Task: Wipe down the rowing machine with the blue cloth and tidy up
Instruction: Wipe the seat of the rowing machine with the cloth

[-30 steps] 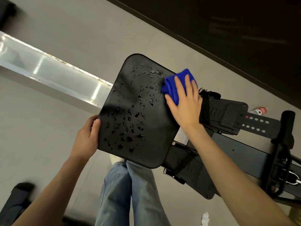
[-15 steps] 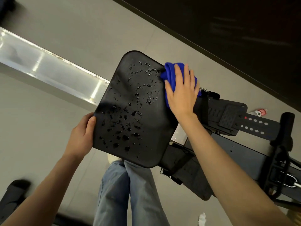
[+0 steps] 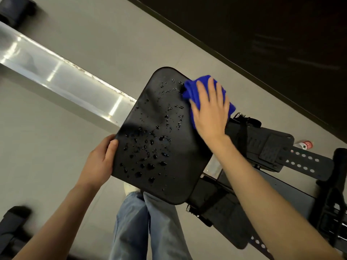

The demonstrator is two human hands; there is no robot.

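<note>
The rowing machine's black seat [image 3: 180, 166] fills the middle of the head view, dotted with water droplets across its centre and lower left. My right hand [image 3: 211, 109] presses the folded blue cloth [image 3: 195, 87] flat against the seat's upper right corner, fingers spread over it. My left hand [image 3: 99, 162] grips the seat's left edge, thumb on top. The silver rail [image 3: 56, 76] runs away to the upper left. Black footplates with straps [image 3: 262, 145] lie to the right of the seat.
My legs in blue jeans [image 3: 146, 228] stand below the seat on the grey tiled floor. A small white and red bottle [image 3: 305, 144] lies on the floor at the right. A dark wall spans the upper right. The machine's black frame [image 3: 334, 203] is at the far right.
My right hand has slid the blue cloth a little up and outward along the seat's upper right corner. My left hand keeps its grip on the left edge. Droplets remain in place.
</note>
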